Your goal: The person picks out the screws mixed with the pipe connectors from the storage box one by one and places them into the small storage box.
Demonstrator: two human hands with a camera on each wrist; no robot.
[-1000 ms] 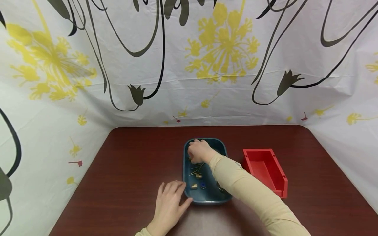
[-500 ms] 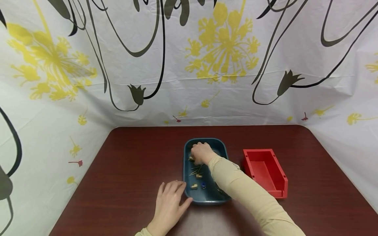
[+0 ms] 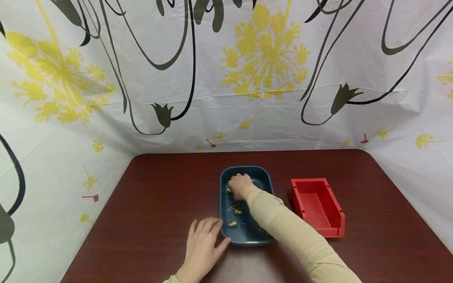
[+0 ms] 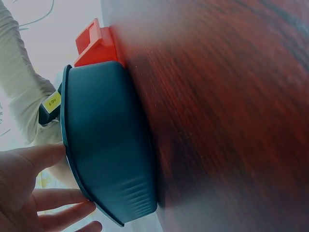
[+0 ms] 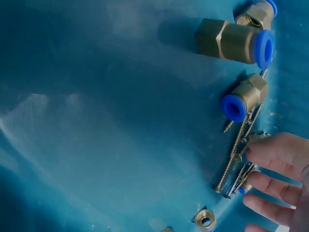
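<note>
1. The right hand [image 3: 242,186] reaches down inside the tray, fingers slightly bent and visibly parted; I see nothing plainly gripped. Whether its uppermost digit touches the small metal piece at its tip or sits just over it, I cannot tell.
2. Right at those fingertips lie the screws [image 5: 234,152], on the person's side of the right hand in the head view. Most shafts run across the line of its fingers, a few crossing.
3. Brass fittings [image 5: 236,42] with blue rings lie beside and among them.
4. The left hand [image 3: 203,245], farther off, rests straight, spread digits against the rim of the blue tray [image 3: 249,237], holding nothing.
5. A red bin [image 3: 316,198] stands to the tray's right.
</note>
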